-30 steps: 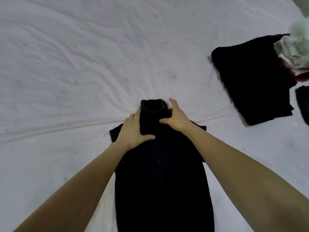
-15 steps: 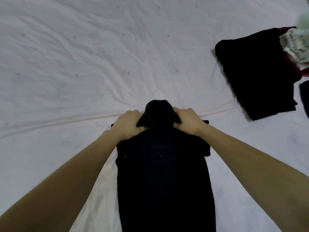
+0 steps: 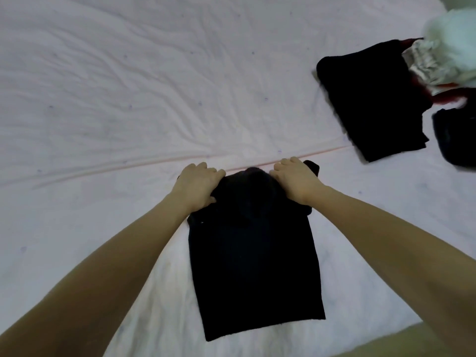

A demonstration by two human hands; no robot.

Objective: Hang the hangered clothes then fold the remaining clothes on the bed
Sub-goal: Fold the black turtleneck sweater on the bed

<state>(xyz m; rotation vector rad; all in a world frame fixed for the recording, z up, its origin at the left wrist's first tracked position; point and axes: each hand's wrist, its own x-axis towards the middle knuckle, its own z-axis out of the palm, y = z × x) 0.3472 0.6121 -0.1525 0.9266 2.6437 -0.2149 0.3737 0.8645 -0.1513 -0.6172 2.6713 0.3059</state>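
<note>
Matt black knit sweater [image 3: 253,266], wrinkled pale cotton-like bed sheet [image 3: 128,99], matt black folded cloth [image 3: 373,99]

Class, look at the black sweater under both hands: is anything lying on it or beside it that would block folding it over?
Nothing visible does. The left hand and right hand grip the black sweater at its top; bare bedsheet surrounds it. The folded black garment lies apart, far right.

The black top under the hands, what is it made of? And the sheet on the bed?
The black top looks like thick knitted fabric, maybe wool or acrylic: matte, soft-edged, with a bulky roll neck. Its dark colour hides any stitches, so that is a guess. The sheet looks like thin woven cotton or a blend: pale, smooth, with fine creases and a faint dotted print.
</note>
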